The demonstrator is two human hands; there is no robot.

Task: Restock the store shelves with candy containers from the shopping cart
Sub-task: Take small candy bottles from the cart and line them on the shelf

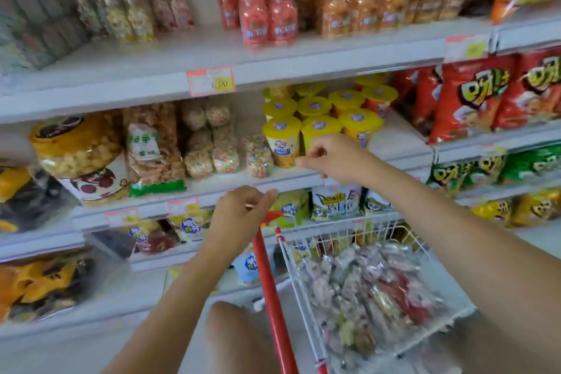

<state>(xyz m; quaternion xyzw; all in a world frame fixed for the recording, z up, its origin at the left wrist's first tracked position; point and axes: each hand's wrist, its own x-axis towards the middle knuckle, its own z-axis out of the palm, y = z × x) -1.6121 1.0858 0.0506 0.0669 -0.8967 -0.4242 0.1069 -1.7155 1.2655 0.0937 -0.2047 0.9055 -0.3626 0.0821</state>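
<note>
Yellow-lidded candy cups (280,143) stand in rows on the middle shelf (230,184). My right hand (334,158) is at the front row with its fingers curled against the second cup (320,126). That cup's body is hidden behind the hand, so a grip does not show. My left hand (239,212) hovers just below the shelf edge, above the cart's red handle (270,276). Its fingers are curled and it holds nothing. The white wire shopping cart (296,276) at the lower right holds several clear candy packets (373,291).
Bags of coloured sweets (258,156) and a big popcorn jar (79,146) fill the middle shelf to the left of the cups. Red snack bags (473,97) stand to the right. The shelf above carries red and yellow bottles (267,12). Lower shelves hold more snack packs (334,200).
</note>
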